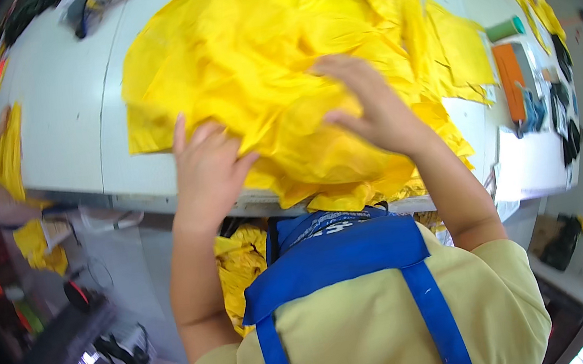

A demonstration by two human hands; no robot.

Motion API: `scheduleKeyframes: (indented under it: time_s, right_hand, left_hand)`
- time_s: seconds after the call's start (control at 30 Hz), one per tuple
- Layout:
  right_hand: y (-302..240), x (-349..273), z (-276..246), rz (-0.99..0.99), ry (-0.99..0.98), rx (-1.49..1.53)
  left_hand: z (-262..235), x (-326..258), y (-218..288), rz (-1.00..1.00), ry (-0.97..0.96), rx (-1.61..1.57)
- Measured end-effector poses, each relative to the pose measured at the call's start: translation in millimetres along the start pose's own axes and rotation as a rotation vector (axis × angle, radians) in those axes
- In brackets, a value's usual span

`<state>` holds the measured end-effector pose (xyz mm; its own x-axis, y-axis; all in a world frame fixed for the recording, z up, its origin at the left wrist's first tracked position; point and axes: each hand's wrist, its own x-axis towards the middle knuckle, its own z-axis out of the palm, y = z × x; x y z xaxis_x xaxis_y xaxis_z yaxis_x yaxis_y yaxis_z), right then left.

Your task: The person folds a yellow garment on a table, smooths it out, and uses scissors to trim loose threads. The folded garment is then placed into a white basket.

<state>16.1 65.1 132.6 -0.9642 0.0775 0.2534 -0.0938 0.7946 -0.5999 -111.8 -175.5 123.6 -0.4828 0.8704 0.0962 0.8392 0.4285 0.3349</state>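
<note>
Cloth strips, yellow and narrow (11,162), at far left, with a co-worker's hand (4,121) at their top. Long white tabletop (61,112) next. On my remote feed, left hand (208,167) sits by the near-left edge of a big crumpled glossy yellow fabric heap (239,50), some fingers curled; I can't tell whether it pinches cloth. Probably there to steady that side. Heap lies mid-table before the torso, likely for two-handed reach. Right hand (369,103) is over it, thumb and fingers spread, gripping nothing I see, perhaps to span loose folds. Rightward: green cylinder (504,28), orange box-like object (509,75), white sheets (529,164), seemingly parked aside.
</note>
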Motion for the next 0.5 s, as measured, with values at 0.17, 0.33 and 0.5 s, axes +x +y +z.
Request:
scheduleKeyframes:
  time_s: [0.17, 0.33, 0.5]
  right_hand:
    - [183, -146, -54, 0.992, 0.172, -0.54]
    - [252, -179, -53, 1.142, 0.406, -0.056]
    - [277, -48, -38, 1.161, 0.36, -0.309]
  left_hand:
    - [3, -45, -32, -0.158, 0.03, -0.628]
    - [8, -88, -78, -0.594, -0.04, -1.086]
    - [8, -85, -78, -0.74, -0.065, -0.969]
